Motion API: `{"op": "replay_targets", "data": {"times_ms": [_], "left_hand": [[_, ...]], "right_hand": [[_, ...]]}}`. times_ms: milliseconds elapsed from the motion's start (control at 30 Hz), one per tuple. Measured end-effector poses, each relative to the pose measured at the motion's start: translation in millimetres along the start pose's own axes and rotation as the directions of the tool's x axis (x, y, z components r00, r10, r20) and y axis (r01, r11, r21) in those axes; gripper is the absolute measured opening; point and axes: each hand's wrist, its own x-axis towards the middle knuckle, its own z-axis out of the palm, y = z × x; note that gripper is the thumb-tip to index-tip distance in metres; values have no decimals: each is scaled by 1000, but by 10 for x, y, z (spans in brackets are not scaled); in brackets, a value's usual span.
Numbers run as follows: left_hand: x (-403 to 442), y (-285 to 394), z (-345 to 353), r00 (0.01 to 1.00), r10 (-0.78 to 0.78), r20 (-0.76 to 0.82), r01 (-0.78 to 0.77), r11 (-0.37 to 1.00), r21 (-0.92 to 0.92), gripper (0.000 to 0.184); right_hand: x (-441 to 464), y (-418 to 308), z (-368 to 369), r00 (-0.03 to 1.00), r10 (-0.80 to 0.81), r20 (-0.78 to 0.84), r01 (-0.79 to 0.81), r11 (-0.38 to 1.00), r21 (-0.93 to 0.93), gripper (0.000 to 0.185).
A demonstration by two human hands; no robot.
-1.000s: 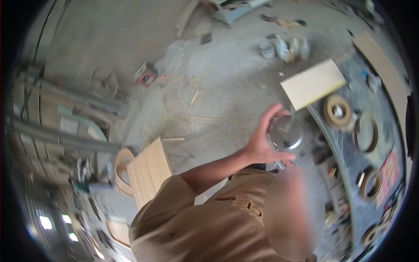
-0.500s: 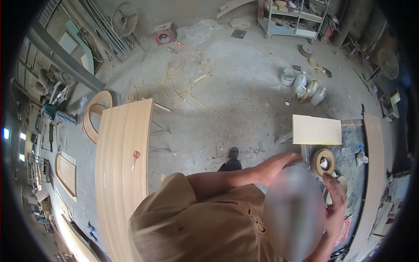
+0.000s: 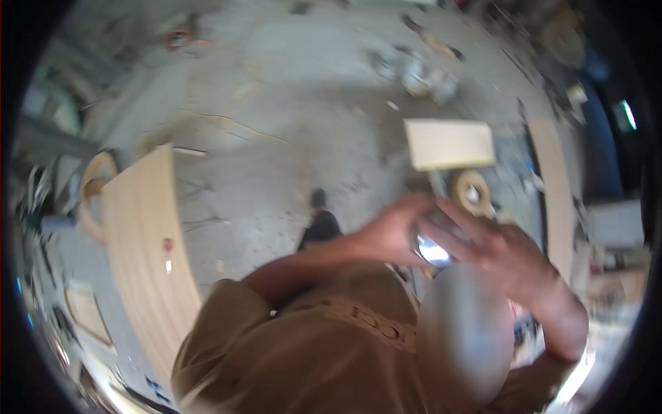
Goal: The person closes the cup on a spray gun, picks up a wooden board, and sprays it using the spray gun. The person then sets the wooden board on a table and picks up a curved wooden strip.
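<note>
My left hand [image 3: 398, 231] is closed around a shiny, rounded metal container [image 3: 433, 251] in front of my chest. Over its far side curl the fingers of my right hand [image 3: 500, 245], closed against it. Motion blur and the fingers hide most of the container, so its exact kind is unclear. Just beyond my hands lies a tan roll of strip material [image 3: 473, 192]. A pale board [image 3: 452, 146] rests farther out, beside the roll.
To the left stands a long wooden panel [image 3: 141, 228] with red-handled scissors [image 3: 168, 247] on it. Curved wooden frames [image 3: 93, 207] are behind the panel. Several jugs [image 3: 417, 74] stand on the concrete floor [image 3: 276, 76]. A long wooden strip [image 3: 552, 172] runs along the right.
My view has swung, and the surroundings have shifted left and up. My right hand has come from beside the blurred oval to meet my left hand at the metal container.
</note>
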Motion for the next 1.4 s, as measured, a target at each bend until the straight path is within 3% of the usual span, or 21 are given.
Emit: {"op": "replay_targets", "data": {"times_ms": [33,133,200,300,433,533,567,633,700,800,1000,1100,1167,1233,1400], "left_hand": [[22,71,-52,996,-87,26,88,996,-22,75],[43,53,-36,994,-112,13,113,987,-113,81],[79,42,-64,997,-83,6,83,988,-129,82],[59,15,-48,996,-75,39,78,994,-77,85],[52,36,1,993,-112,20,113,991,-69,84],[30,62,98,989,-126,-77,122,991,-53,80],[48,48,113,983,-100,-152,91,994,-67,77],[46,38,97,989,-41,-143,37,999,-31,76],[64,56,73,993,59,-107,-34,975,218,73],[0,-37,148,993,-18,-121,28,997,77,75],[-64,-45,230,986,-56,-154,63,997,43,78],[-72,-89,240,992,-64,-108,76,991,112,77],[-37,-76,224,991,-79,-105,86,994,63,80],[-32,-90,222,992,-87,-91,100,985,141,82],[-54,-143,274,997,-69,-20,72,975,212,76]], "right_hand": [[31,24,46,998,-22,-66,19,999,-47,66],[100,135,121,1000,-1,-24,0,999,-52,69],[113,194,177,993,-90,-75,83,993,-86,66],[44,144,159,1000,2,5,-2,996,-94,72],[-8,186,277,1000,2,-9,-3,995,-97,73],[7,195,389,994,-11,-111,16,999,40,74],[3,155,384,990,48,-132,-31,992,126,75],[-4,59,403,986,93,-139,-62,976,210,77],[4,-40,482,970,155,-188,-120,976,183,75],[25,-93,564,953,241,-185,-189,947,260,73],[29,-75,640,964,196,-178,-148,956,251,72],[18,-91,703,941,238,-242,-189,959,210,72],[-32,-190,808,921,286,-265,-233,949,213,74],[-82,-254,928,799,505,-325,-357,835,419,78],[-146,-263,988,817,494,-297,-365,842,397,71]]}}
